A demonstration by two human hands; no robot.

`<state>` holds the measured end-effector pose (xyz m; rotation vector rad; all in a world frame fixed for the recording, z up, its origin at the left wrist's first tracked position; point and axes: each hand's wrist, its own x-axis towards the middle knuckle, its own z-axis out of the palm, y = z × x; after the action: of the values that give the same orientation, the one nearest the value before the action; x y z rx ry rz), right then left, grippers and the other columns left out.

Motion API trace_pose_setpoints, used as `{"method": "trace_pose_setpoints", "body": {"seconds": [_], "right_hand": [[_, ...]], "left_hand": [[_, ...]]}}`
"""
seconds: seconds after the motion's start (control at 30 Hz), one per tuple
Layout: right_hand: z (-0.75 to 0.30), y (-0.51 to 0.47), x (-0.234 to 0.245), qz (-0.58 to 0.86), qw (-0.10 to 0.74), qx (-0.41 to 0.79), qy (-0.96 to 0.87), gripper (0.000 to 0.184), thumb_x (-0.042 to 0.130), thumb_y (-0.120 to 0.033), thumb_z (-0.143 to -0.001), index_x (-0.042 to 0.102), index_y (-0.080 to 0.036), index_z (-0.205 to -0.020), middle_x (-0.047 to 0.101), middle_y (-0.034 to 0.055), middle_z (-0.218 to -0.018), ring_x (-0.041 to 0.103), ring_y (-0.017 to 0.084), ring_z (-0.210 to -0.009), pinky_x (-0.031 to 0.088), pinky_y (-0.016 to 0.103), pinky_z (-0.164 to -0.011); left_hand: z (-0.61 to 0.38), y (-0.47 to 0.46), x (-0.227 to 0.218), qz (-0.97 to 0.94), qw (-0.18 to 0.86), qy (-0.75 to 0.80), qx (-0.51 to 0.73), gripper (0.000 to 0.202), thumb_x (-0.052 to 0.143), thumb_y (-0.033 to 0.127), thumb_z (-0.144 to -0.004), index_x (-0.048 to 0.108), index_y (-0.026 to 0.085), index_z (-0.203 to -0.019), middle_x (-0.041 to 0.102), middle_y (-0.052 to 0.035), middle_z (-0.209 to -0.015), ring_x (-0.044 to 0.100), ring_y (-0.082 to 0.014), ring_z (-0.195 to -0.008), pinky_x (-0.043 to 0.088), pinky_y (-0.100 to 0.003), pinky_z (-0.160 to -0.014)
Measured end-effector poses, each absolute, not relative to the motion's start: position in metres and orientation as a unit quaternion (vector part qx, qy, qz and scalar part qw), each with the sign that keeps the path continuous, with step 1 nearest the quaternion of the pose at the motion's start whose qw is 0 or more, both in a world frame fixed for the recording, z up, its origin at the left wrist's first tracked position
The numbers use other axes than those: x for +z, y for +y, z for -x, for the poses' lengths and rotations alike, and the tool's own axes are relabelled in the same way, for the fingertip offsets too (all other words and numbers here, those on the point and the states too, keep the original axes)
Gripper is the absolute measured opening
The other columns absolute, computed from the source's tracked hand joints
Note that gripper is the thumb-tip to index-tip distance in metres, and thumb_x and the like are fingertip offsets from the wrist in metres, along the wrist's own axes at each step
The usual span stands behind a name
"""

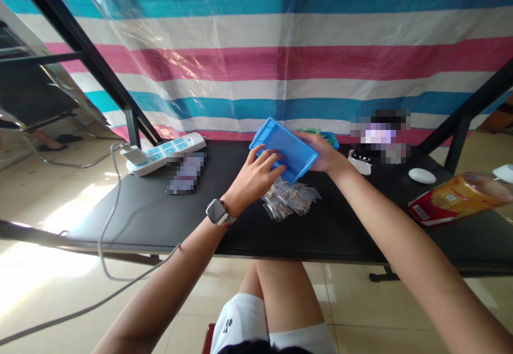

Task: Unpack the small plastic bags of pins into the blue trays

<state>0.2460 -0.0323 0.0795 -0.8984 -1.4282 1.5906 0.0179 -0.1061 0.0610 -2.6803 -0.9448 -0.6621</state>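
A shallow blue plastic box (294, 148) is held tilted above the black table. My right hand (320, 151) grips it by its right edge, partly hidden behind it. My left hand (258, 171), with a watch (217, 212) on the wrist, holds the box's lower left side, fingers spread over its face; the thumb's place is unclear. Just below the box lies a pile of small clear plastic bags (286, 201) with tiny brownish pieces inside, too small to name. Behind my right hand a second blue container (332, 140) with greenish contents partly shows.
A white power strip (172, 152) with a plugged-in charger (134, 155) and a blurred phone-like object (186, 173) are at the left. On the right are a white oval object (422, 176) and a lying bottle (452, 199). A grey cable (107, 215) hangs over the table's left edge.
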Motion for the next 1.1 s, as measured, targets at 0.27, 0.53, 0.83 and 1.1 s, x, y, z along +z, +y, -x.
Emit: {"method": "trace_pose_setpoints", "body": {"seconds": [0.27, 0.53, 0.83, 1.1], "right_hand": [[-0.254, -0.018, 0.057, 0.493, 0.528, 0.375, -0.581, 0.033, 0.062, -0.048, -0.092, 0.074, -0.020, -0.103, 0.079, 0.0107, -0.095, 0.073, 0.026, -0.080, 0.062, 0.041, -0.078], [-0.257, -0.039, 0.022, 0.471, 0.392, 0.132, -0.779, 0.041, 0.060, -0.024, -0.092, 0.078, -0.025, -0.129, 0.071, 0.0094, -0.142, 0.071, 0.031, -0.112, 0.052, 0.051, -0.112], [-0.236, -0.026, 0.009, 0.474, 0.437, 0.181, -0.743, 0.037, 0.064, -0.022, -0.088, 0.080, -0.020, -0.122, 0.071, 0.0099, -0.120, 0.059, 0.016, -0.067, 0.058, 0.039, -0.084], [-0.234, -0.026, 0.008, 0.456, 0.463, 0.146, -0.746, 0.019, 0.066, -0.019, -0.086, 0.082, -0.020, -0.095, 0.075, 0.0073, -0.095, 0.067, 0.021, -0.079, 0.055, 0.034, -0.074]], "left_hand": [[0.011, -0.075, 0.080, 0.849, 0.183, -0.455, -0.198, 0.044, 0.037, 0.014, -0.105, 0.070, 0.024, -0.131, 0.064, -0.0165, -0.136, 0.059, -0.0351, -0.117, 0.044, -0.052, -0.104], [0.045, -0.033, 0.064, 0.793, 0.125, -0.585, -0.115, 0.044, 0.042, 0.009, -0.094, 0.071, 0.021, -0.124, 0.069, -0.0177, -0.126, 0.059, -0.0385, -0.117, 0.040, -0.052, -0.099], [0.043, -0.014, 0.040, 0.796, 0.073, -0.592, -0.098, 0.046, 0.046, 0.007, -0.089, 0.070, 0.018, -0.127, 0.070, -0.0180, -0.124, 0.059, -0.0368, -0.119, 0.037, -0.050, -0.104], [0.037, -0.007, 0.025, 0.791, 0.099, -0.585, -0.149, 0.049, 0.044, 0.009, -0.091, 0.064, 0.018, -0.135, 0.067, -0.0182, -0.127, 0.056, -0.0389, -0.124, 0.036, -0.055, -0.112]]}}
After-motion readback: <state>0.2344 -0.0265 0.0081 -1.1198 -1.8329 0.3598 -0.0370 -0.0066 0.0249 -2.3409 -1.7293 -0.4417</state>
